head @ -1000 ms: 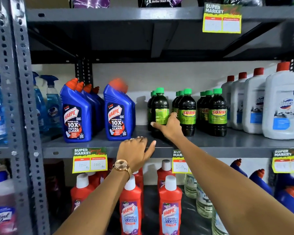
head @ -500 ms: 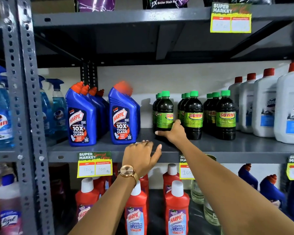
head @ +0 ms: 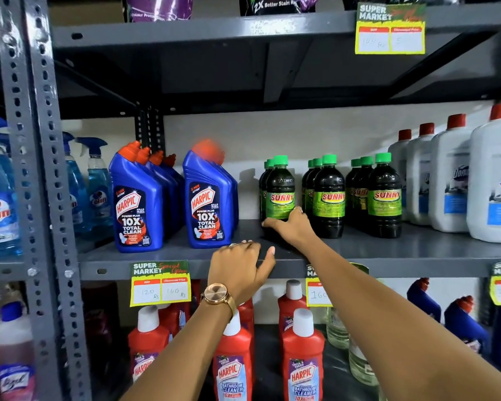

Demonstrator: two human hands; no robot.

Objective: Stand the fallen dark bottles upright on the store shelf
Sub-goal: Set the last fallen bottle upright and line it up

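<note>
Dark bottles with green caps and green SUNNY labels stand upright in three rows on the grey middle shelf [head: 359, 250]. My right hand [head: 291, 227] wraps the base of the front bottle of the left row [head: 279, 192], fingers on its lower body, label facing me. The middle row [head: 329, 195] and right row [head: 383, 195] stand untouched beside it. My left hand [head: 240, 267], with a gold watch on the wrist, rests with its fingers on the shelf's front edge, holding nothing.
Blue Harpic bottles [head: 206, 198] stand left of the dark bottles, white jugs with red caps [head: 449, 175] to the right. Spray bottles [head: 96, 183] sit behind the grey upright post [head: 38, 169]. Red Harpic bottles [head: 302, 357] fill the shelf below. Price tags [head: 159, 282] hang on the shelf edge.
The left front bottle has turned so its SUNNY label now faces me. My right hand stays on its base; my left hand keeps resting on the shelf edge.
</note>
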